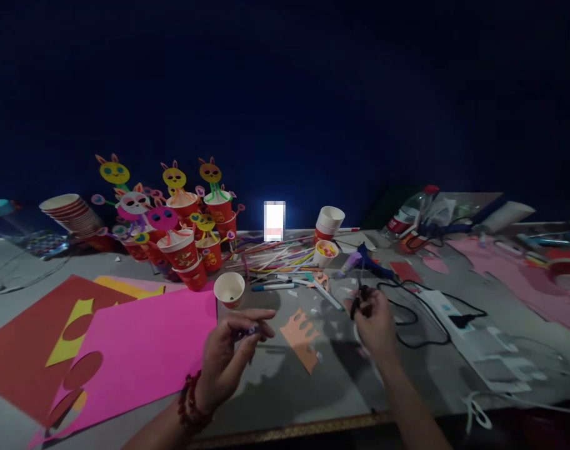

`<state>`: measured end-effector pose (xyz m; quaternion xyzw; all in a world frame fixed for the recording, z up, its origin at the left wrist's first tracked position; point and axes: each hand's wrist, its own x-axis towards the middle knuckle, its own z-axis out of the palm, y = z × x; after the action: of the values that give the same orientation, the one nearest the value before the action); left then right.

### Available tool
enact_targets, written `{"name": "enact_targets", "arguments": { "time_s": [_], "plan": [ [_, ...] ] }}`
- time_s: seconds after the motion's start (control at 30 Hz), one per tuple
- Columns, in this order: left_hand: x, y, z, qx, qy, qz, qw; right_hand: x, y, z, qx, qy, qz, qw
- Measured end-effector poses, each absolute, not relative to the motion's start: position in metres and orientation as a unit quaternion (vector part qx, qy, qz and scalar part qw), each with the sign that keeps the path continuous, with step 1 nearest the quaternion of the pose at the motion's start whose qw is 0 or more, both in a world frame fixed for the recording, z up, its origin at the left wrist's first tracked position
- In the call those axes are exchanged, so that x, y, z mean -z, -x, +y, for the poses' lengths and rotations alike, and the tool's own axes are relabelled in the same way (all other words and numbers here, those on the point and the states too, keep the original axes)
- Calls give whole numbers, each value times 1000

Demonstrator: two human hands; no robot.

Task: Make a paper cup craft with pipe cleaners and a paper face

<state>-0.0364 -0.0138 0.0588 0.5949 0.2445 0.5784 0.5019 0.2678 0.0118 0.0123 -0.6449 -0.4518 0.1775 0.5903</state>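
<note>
On the left of the bench (275, 415), a dark red sheet (27, 337) lay partly under a bright pink sheet (158, 344), with red paper cups bearing animal-faced paper figures (182, 250) standing behind. An open paper cup (229, 289) stood just beyond the left hand (226, 359), whose thumb and fingers were drawn close about a small purplish piece (250, 331), mostly hidden, its shape impossible to tell. Coloured pipe cleaners (266, 262) lay heaped farther back. To the right of the left fingertips, between the two hands, lay a peach paper offcut (301, 342), its scalloped edge facing away from the person and its long axis slanting from far left to near right; the left hand was the nearer. Farther right, the right hand (377, 322) was closed around what looked like black-handled scissors (364, 292), held above the bench, with the offcut to their left and nearer the person. Beyond that hand ran a black cord (414, 345) and a white power strip (437, 306).
</note>
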Motion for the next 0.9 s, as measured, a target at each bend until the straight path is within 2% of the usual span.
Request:
{"name": "enact_targets", "arguments": {
  "time_s": [0.03,0.17,0.23,0.3,0.47,0.53,0.63,0.77,0.9],
  "plan": [
    [-60,36,-14,-581,-584,235,515,-8,-279,14,-154,676,-448,564],
    [-62,32,-12,-581,-546,224,560,5,-306,17,-74,798,-472,368],
    [-60,30,-9,-574,-524,233,584,9,-312,19,-81,803,-498,317],
    [-56,29,-7,-567,-499,243,608,8,-316,21,-86,797,-512,308],
    [-50,26,-1,-554,-434,252,664,-3,-314,13,-39,775,-510,370],
    [-49,24,2,-531,-414,264,690,-6,-305,2,-46,759,-543,357],
    [-47,20,6,-493,-393,290,720,-6,-287,-16,-72,725,-620,291],
    [-41,15,9,-477,-364,303,741,-3,-270,-30,-23,689,-704,169],
    [-36,13,9,-479,-342,282,757,-6,-264,-25,19,698,-713,66]
  ]
}}
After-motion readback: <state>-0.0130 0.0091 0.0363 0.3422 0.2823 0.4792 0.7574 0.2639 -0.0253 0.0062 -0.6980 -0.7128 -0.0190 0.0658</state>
